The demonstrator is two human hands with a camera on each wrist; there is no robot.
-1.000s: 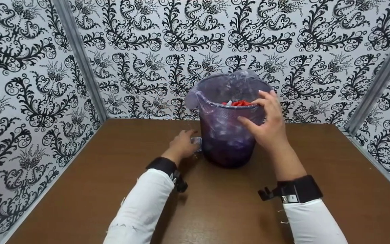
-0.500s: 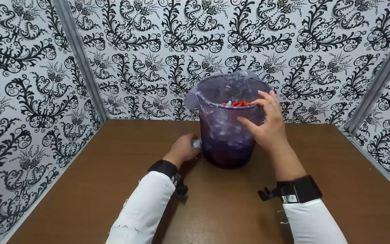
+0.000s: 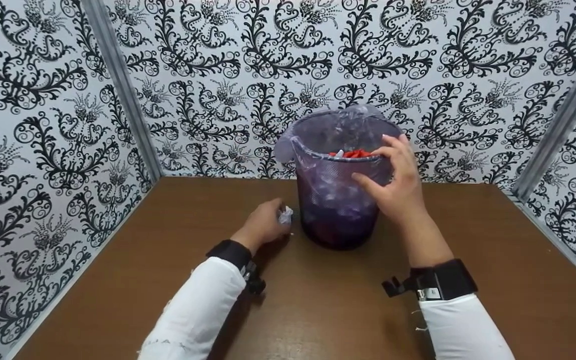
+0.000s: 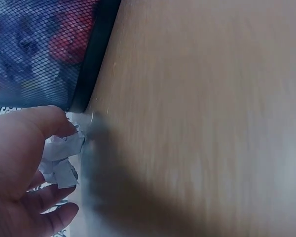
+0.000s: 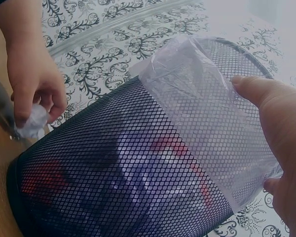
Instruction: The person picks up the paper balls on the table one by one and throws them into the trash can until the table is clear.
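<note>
My left hand (image 3: 266,221) pinches a crumpled piece of white paper (image 3: 285,216) between thumb and fingers, low over the table just left of the bin. In the left wrist view the creased paper (image 4: 63,157) shows between thumb and fingers. A dark purple mesh waste bin (image 3: 338,215) stands upright, lined with a thin clear plastic bag (image 5: 185,64) folded over its rim. Red and white pieces (image 3: 355,153) lie inside it. My right hand (image 3: 398,180) holds the bin's right side near the rim, its thumb on the front and its fingers curved at the edge.
The brown wooden table (image 3: 318,310) carries the bin near its back edge. Patterned black-and-white wall panels (image 3: 268,60) enclose the back and both sides, with grey corner strips (image 3: 123,90). A tiny white scrap (image 3: 292,234) lies beside the left hand.
My left hand has closed its fingers on the crumpled paper and drawn it slightly left, away from the bin's base. My right hand stays at the bin's rim.
</note>
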